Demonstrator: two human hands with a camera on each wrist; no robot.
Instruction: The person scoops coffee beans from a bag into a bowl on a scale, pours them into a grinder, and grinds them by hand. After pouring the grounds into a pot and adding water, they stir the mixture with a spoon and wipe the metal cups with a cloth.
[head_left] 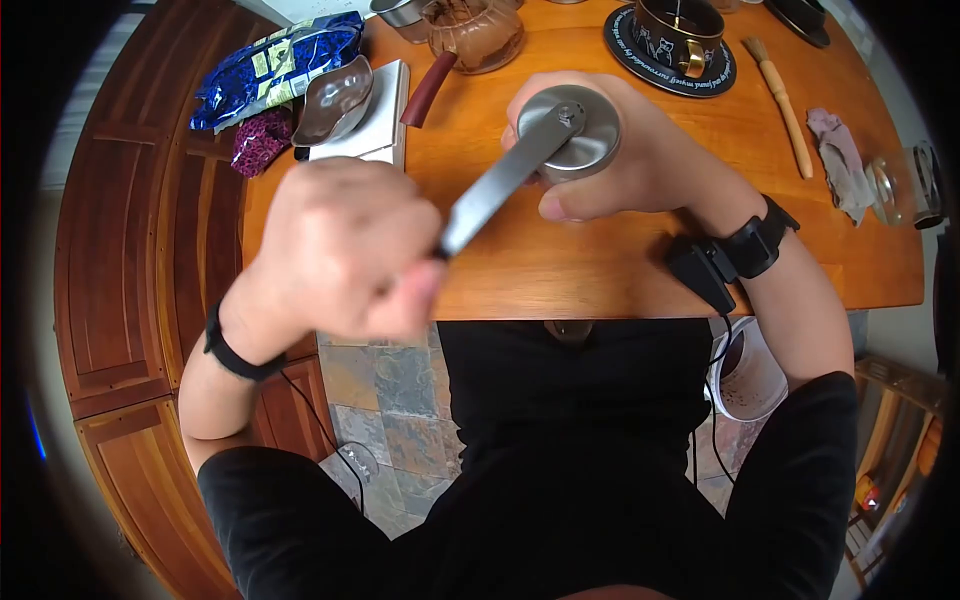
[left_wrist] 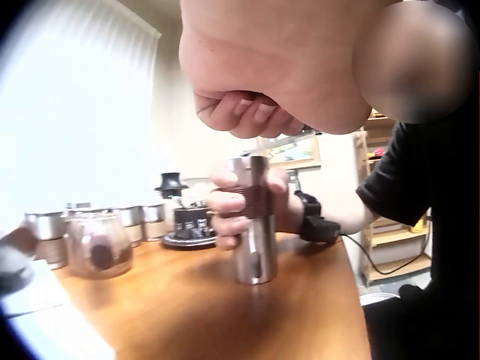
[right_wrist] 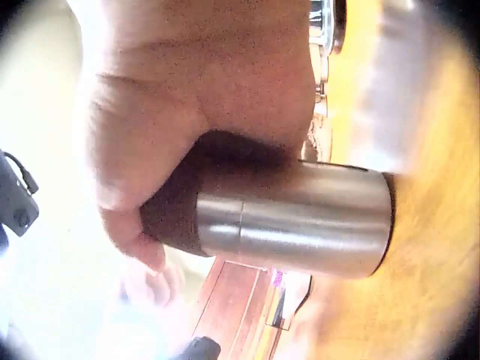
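Note:
A steel hand coffee grinder (head_left: 585, 150) is held above or at the wooden table, its round lid and flat crank arm (head_left: 500, 185) seen from above. My right hand (head_left: 640, 150) wraps round the grinder's body, over a brown ribbed band (left_wrist: 256, 201). Below the band, the bare steel cylinder (right_wrist: 300, 217) shows in the right wrist view. My left hand (head_left: 345, 245), blurred, curls round the outer end of the crank and hides its knob. In the left wrist view the left hand (left_wrist: 277, 67) is higher than the grinder, which stands upright.
On the wooden table (head_left: 560, 270) are a blue bag (head_left: 280, 70), a shiny scoop-shaped dish (head_left: 335, 100) on a white slab, and a glass jar (head_left: 478, 38). A black cup (head_left: 680, 35) on its saucer, a wooden-handled brush (head_left: 785, 105) and a crumpled cloth (head_left: 842, 165) lie right.

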